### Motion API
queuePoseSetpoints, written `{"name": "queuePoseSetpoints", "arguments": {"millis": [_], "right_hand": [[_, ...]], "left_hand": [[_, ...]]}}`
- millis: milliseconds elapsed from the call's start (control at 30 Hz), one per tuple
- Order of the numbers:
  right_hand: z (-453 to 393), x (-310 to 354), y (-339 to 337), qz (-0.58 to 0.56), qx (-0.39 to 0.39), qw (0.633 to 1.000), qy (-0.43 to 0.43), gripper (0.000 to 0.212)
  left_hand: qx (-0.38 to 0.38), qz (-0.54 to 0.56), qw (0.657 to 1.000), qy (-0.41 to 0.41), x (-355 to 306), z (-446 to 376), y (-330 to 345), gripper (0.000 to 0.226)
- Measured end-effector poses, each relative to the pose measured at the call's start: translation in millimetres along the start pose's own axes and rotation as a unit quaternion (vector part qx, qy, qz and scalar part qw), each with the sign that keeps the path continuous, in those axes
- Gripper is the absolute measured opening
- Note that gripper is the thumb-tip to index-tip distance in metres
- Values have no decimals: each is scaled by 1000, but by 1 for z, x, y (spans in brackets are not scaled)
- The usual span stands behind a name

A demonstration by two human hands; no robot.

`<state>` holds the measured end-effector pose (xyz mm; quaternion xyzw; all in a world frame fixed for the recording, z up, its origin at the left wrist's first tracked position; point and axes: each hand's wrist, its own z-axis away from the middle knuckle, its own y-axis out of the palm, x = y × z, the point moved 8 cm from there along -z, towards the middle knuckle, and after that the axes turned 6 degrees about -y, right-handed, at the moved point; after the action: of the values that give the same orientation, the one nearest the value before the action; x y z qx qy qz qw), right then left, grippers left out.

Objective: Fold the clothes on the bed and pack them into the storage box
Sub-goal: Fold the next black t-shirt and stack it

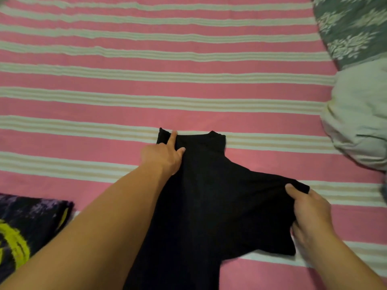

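Nearest, the right hand point(310, 212) pinches the sleeve of a black shirt point(209, 195) between its thumb and curled fingers, the shirt spreading away from that grip across the striped bedsheet point(146, 91). Beyond it, the left hand point(162, 156) reaches out on a straight arm, forefinger and thumb extended, pressing flat on the shirt's far shoulder beside the collar. No writing can be read anywhere.
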<state>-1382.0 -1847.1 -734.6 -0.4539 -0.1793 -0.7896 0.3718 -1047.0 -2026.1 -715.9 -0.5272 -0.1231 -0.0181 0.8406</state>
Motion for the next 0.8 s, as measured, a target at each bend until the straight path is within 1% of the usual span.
{"name": "queuePoseSetpoints", "arguments": {"millis": [33,67,100,133,167,200,267,300,400,467,533,567,633,667,700,733,800], "right_hand": [[0,1,0,1,14,1000,4,17],[0,2,0,1,29,1000,10,18],[1,2,-1,3,38,999,16,18],[1,2,-2,5,42,999,20,18],[1,1,-2,5,42,999,23,17],[1,1,-1,4,42,999,25,17],[1,2,1,4,37,999,25,16],[0,1,1,6,36,999,23,16],[-2,-1,0,12,30,999,26,16],[0,4,2,20,32,999,27,15],[10,9,-2,40,27,999,26,14],[15,8,-5,59,25,998,25,16],[30,-3,-14,111,21,993,43,25],[38,-12,-16,139,22,989,54,29],[44,-19,-17,166,27,984,57,30],[49,-22,-16,191,36,979,52,29],[56,-18,-8,220,52,974,26,27]], "left_hand": [[-48,-7,999,5,-3,8,-8,66],[-116,5,993,33,-8,18,-16,66],[-191,21,978,82,-13,32,-23,64],[-236,23,962,138,-18,47,-23,61],[-232,16,955,184,-19,55,-14,62],[-202,20,957,206,-15,54,-2,66],[-90,52,980,170,-1,32,21,77],[-62,58,985,152,2,19,26,79],[-45,34,987,150,-6,-12,25,81],[-38,5,992,122,-5,-21,18,80],[-89,2,992,89,-8,-1,7,76],[-121,35,988,92,-15,23,2,74],[-162,145,965,148,-33,91,4,71],[-157,182,953,186,-39,127,15,69],[-133,182,950,217,-45,155,31,68],[-103,160,953,235,-50,172,51,67],[-69,123,960,240,-52,184,82,67]]}}
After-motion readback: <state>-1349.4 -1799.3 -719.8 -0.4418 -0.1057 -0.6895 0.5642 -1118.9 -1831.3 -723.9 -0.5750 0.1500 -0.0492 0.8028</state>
